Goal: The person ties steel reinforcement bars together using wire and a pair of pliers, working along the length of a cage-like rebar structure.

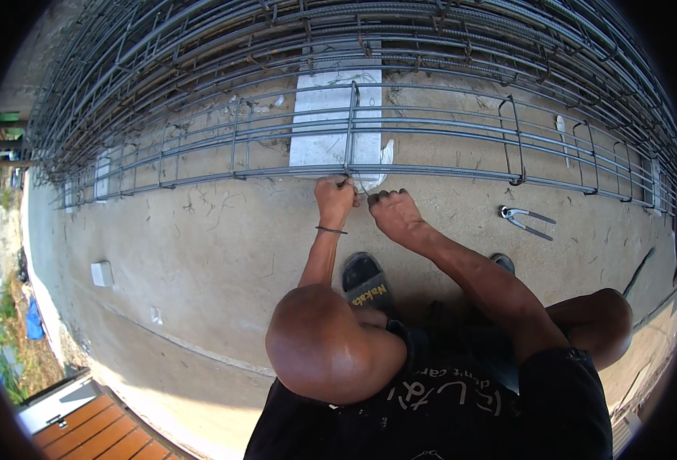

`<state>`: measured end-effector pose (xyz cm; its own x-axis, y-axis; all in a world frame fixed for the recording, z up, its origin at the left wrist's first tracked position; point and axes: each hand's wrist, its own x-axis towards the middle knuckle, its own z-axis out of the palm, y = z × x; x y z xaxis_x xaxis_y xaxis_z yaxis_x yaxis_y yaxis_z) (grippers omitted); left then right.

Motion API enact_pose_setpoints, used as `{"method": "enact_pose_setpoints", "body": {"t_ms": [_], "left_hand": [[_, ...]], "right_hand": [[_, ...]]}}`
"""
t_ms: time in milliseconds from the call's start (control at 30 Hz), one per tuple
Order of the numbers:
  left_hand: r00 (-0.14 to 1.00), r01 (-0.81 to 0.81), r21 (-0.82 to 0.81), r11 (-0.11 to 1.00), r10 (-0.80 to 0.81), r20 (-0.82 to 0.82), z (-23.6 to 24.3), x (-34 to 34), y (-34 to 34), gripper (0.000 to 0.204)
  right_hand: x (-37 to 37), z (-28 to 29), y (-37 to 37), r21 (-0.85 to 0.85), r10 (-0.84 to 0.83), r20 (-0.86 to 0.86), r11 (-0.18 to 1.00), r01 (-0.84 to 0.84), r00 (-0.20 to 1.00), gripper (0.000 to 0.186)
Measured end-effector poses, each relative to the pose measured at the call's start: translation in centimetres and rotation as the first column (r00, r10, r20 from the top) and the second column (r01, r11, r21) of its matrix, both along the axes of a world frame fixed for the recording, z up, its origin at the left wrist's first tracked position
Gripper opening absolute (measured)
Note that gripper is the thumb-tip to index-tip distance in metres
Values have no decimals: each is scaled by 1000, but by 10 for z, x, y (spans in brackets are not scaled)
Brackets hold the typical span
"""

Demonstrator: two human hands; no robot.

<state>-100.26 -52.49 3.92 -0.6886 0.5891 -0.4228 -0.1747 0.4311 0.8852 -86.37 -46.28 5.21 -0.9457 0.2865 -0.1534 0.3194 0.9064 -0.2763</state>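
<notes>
A long steel rebar cage (438, 169) lies across in front of me, its bars joined by square stirrups (351, 126). At its near lower bar, beside one stirrup, my left hand (336, 199) is closed with the fingertips pinched on a thin dark tie wire. Just to its right my right hand (396, 215) makes a fist with its knuckles up. A thin strand of tie wire (362, 187) runs between the bar and that fist. The wire's ends are hidden in my fingers. A pair of pincers (528, 221) with grey handles lies on the floor to the right.
A pale flat slab (319, 142) sits under the cage, with a crumpled white scrap (387, 153) at its edge. More rebar cages (430, 38) are stacked behind. On the concrete floor (192, 253) are wire offcuts and a small white block (102, 274). My sandalled foot (365, 277) is close below.
</notes>
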Motion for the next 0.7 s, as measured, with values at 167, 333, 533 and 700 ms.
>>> {"method": "enact_pose_setpoints", "body": {"t_ms": [167,333,533,700], "left_hand": [[976,115,95,989,-130,174,4,-17,-10,14],[855,34,253,967,-159,494,-12,-26,-29,18],[846,130,259,957,-243,474,-23,-17,-26,22],[894,111,276,955,-217,392,-33,-23,-33,19]], "right_hand": [[-34,-32,-22,142,36,25,989,-39,999,14],[-24,-40,-34,58,-129,-95,989,135,987,16],[-7,-47,-32,-431,-377,-262,869,242,888,24],[-14,-28,-21,-445,-374,-253,864,236,892,27]]}}
